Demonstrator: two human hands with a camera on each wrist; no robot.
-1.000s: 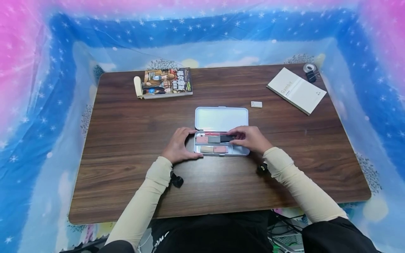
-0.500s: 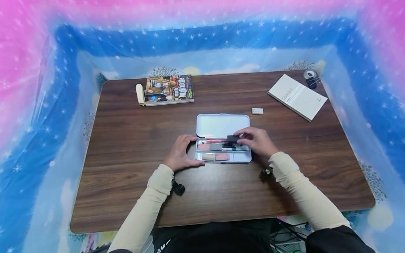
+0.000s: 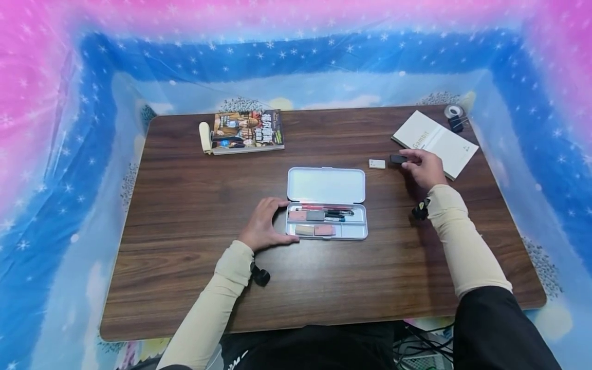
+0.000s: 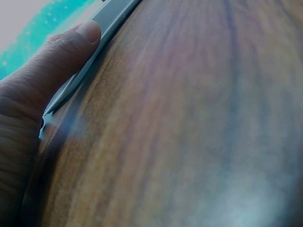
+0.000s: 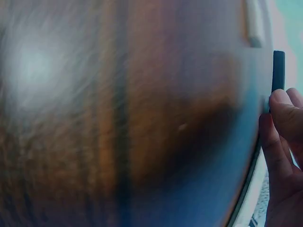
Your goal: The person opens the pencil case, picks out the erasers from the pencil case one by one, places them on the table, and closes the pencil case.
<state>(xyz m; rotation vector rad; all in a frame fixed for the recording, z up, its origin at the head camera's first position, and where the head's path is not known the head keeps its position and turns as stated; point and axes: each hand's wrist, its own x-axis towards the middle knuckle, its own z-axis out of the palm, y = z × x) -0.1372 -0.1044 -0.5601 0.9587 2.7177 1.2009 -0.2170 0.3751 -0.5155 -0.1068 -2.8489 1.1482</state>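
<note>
A white pencil case lies on the table with its lid folded back. Its trays hold pink, grey and beige erasers, and several pens and pencils. My left hand grips the case's left end, thumb at the front edge and fingers at the back corner. In the left wrist view the thumb presses the case's rim. My right hand pinches a black eraser by one end, just right of a small white eraser. The right wrist view shows the black eraser beyond the fingertips.
A white notebook lies at the back right, partly behind my right hand. Near it are a tape roll and a black binder clip. At the back left sit a comic book and a cream stapler-like object.
My right hand has lifted the black eraser out of the pencil case and carried it to the back right, beside the white eraser. My left hand stays on the case.
</note>
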